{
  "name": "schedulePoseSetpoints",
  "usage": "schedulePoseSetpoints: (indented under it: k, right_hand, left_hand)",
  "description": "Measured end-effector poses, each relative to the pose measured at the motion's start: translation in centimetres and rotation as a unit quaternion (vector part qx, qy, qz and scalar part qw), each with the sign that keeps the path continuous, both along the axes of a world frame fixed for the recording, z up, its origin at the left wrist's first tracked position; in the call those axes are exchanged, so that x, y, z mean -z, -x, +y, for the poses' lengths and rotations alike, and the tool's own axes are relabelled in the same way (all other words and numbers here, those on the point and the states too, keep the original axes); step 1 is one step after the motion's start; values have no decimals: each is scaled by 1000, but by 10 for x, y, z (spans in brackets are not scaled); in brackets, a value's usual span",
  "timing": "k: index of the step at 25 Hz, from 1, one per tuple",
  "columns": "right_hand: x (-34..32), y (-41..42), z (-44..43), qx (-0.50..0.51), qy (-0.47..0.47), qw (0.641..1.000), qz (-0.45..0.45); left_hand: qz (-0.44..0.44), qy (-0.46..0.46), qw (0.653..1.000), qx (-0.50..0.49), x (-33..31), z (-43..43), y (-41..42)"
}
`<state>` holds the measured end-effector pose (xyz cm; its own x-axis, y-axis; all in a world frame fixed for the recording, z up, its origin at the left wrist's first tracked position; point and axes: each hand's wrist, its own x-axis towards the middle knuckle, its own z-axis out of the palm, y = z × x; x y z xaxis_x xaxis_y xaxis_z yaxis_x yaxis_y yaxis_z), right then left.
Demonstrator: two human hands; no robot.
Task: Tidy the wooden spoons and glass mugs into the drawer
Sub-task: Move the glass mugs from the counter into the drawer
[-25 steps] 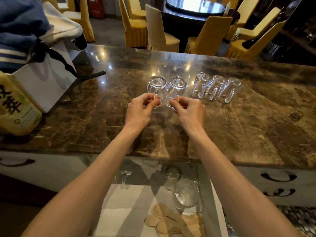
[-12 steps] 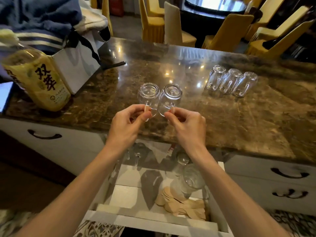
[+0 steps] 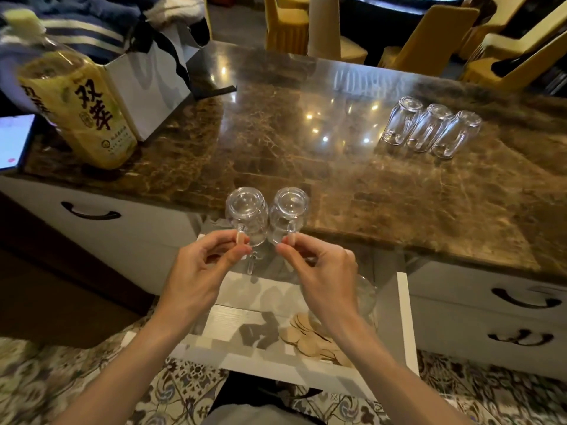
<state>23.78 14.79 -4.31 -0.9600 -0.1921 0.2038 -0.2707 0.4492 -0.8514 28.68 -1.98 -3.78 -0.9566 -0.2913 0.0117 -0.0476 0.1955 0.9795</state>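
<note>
From the head camera, the only view supplied, we found the left hand [image 3: 196,280] and the right hand [image 3: 325,277] raised side by side above the open drawer [image 3: 405,320], level in the picture with the front edge of the marble counter [image 3: 337,185]. Each hand pinched one mug by its handle between thumb and forefinger, with the other fingers loosely curled behind and gripping nothing further. The left mug [image 3: 245,210] and the right mug [image 3: 290,210] were held bottom-up, bases toward the camera, their bodies close together and seemingly touching. We judged the handle pinch to be chosen so that two mugs could be carried at once and lowered into the drawer without fingers fouling its walls. In the drawer, wooden spoons [image 3: 310,342] lay heaped toward the front right, and stowed glassware [image 3: 365,296] showed beside the right wrist, its count not determinable. Three mugs [image 3: 429,130] stood inverted in a tight row on the counter's far right, well apart from the hands and not yet collected. A yellow bottle [image 3: 82,108] stood at the counter's left. We judged the task part done, the chief risk being glass knocking glass on set-down.
</note>
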Motion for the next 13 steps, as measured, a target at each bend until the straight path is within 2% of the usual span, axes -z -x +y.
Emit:
schedulePoseSetpoints:
  k: [6,9,11,13]
  right_hand:
    - [36,-16,6,-25,-17,998,-56]
    - [55,-14,5,-23,-27,992,-119]
    - [66,-11,5,-15,-36,988,-150]
    - [77,-7,3,-7,-47,983,-178]
  left_hand:
    - [-67,-20,997,16,26,-2,-20]
    - [-123,63,990,36,40,-9,-19]
    - [-154,144,977,43,50,-12,-16]
    - [-186,186,963,54,61,-13,-11]
